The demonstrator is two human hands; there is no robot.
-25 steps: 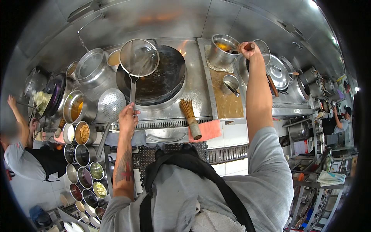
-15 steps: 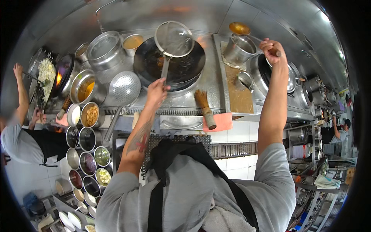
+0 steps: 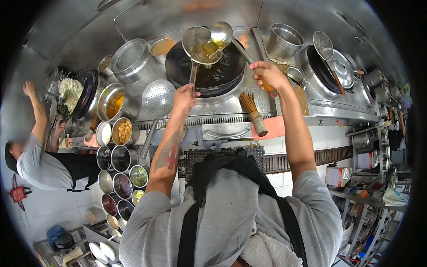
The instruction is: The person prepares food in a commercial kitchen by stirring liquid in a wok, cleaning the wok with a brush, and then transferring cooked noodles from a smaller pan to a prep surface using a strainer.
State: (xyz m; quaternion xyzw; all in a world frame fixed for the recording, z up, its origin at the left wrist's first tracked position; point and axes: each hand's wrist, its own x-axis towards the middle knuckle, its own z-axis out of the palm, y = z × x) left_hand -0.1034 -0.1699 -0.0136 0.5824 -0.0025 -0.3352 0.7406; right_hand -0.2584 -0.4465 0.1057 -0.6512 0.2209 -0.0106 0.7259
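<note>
My left hand [image 3: 183,99] is closed round the handle of a fine-mesh strainer [image 3: 195,38], held over a black wok [image 3: 178,66]. Coming in from the right, my right hand [image 3: 269,76] grips the wooden handle of a metal ladle [image 3: 222,33]. The ladle is tipped above the strainer, and yellow liquid [image 3: 211,50] pours from it into the mesh. Dark liquid [image 3: 229,66] with a rippled surface lies in the wok. A bamboo brush [image 3: 252,113] rests on the counter edge below my right hand.
To the left are a perforated skimmer [image 3: 158,99], a large pot [image 3: 130,55] and several metal tubs of ingredients [image 3: 125,132]. A steel pot [image 3: 285,40] and a second wok [image 3: 318,71] stand right. At far left a person [image 3: 53,164] works at another wok.
My right hand has moved left from the pot on the right, bringing the ladle over the strainer. Liquid now pours from it. My left hand keeps holding the strainer over the wok.
</note>
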